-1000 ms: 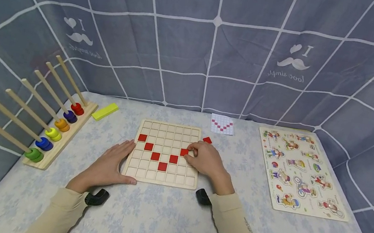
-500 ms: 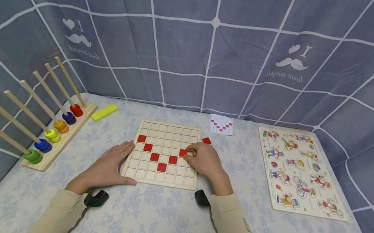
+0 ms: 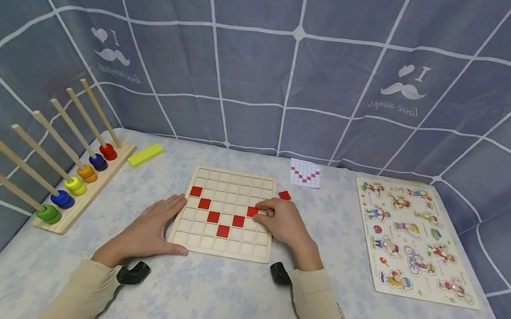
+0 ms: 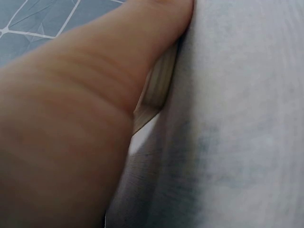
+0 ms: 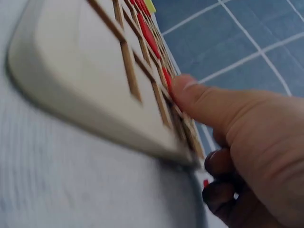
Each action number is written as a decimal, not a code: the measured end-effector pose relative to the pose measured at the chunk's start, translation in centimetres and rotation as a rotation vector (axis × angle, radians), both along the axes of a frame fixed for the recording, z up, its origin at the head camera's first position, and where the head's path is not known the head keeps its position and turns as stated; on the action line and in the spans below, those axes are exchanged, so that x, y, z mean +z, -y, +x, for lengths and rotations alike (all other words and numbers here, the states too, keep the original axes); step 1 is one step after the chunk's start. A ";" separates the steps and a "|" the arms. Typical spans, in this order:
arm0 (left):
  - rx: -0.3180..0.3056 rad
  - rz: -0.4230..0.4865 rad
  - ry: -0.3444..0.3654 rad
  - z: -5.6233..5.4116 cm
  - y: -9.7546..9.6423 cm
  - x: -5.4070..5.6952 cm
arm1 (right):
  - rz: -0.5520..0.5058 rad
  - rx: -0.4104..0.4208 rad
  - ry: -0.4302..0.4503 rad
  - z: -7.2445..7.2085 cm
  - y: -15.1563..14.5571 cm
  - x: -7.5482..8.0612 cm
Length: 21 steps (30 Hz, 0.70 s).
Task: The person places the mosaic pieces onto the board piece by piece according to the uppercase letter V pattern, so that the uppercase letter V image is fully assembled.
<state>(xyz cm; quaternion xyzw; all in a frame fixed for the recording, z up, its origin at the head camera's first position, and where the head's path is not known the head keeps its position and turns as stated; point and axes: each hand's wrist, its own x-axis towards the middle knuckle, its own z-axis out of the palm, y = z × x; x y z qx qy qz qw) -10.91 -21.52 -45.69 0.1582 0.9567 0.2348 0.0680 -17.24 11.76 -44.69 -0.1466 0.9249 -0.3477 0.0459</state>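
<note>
A square wooden grid board (image 3: 205,243) lies flat on the table, with several red square tiles (image 3: 213,217) set in its cells in a V. Along the board's left side rests my left hand (image 3: 149,229), its fingers extended and its thumb at the front left corner. Over the board's right part, my right hand (image 3: 285,222) has thumb and index finger curled at a red tile (image 3: 252,212) in a cell, pinching it. In the right wrist view the thumb (image 5: 204,97) touches down near red; the index tip is hidden. The left wrist view shows mostly forearm and cloth.
A loose red tile (image 3: 284,195) lies right of the board. Behind it is a paper card (image 3: 305,173) with a V pattern. A bead-and-peg rack (image 3: 81,196) and yellow block (image 3: 145,155) stand left; a picture puzzle board (image 3: 414,242) lies right.
The whole view shifts slightly with the head. Both hands keep nearly the same places on the board, and the tiles stay put.
</note>
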 end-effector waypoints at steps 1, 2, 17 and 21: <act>-0.005 0.002 -0.003 -0.1 -0.1 -0.1 | -0.028 -0.007 0.002 -0.1 -0.4 -0.1; -0.008 0.004 -0.004 -0.2 -0.2 -0.2 | -0.055 -0.016 0.008 -0.1 -0.7 -0.2; -0.028 0.009 -0.001 -0.6 -0.4 -0.5 | -0.157 -0.203 -0.041 -1.4 -5.7 -1.0; -0.017 0.001 -0.002 -0.3 -0.2 -0.4 | -0.112 -0.190 -0.054 -1.8 -5.5 -1.6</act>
